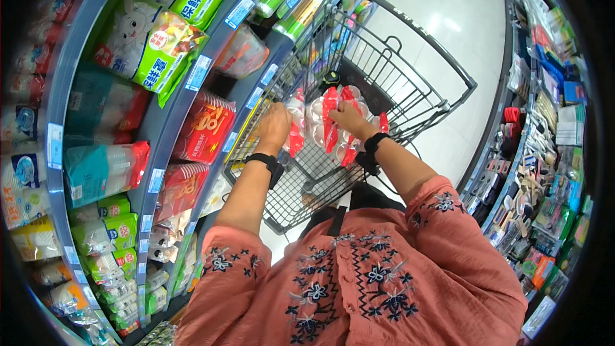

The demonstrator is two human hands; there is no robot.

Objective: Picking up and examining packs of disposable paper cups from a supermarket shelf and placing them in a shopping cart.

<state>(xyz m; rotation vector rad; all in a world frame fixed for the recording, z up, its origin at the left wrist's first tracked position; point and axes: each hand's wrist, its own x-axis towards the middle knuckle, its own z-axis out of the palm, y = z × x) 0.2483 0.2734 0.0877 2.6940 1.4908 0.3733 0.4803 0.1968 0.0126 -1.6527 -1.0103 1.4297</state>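
Observation:
Over a black wire shopping cart (384,65) my two hands are held out in front of me. Clear plastic packs with red bands (317,120) lie or hang between them, over the cart. The fingers of my right hand (348,117) pinch the red band of one pack. My left hand (275,125) is at the cart's left side, beside another red-banded pack (297,125); its fingers are partly hidden, and whether they grip anything cannot be told. Both wrists wear black bands.
Close on the left, store shelves (166,120) hold red packs of paper cups (206,127), green bags (168,53) and teal packs (103,168). Another stocked shelf (523,154) runs along the right. A pale tiled floor (447,24) lies between them.

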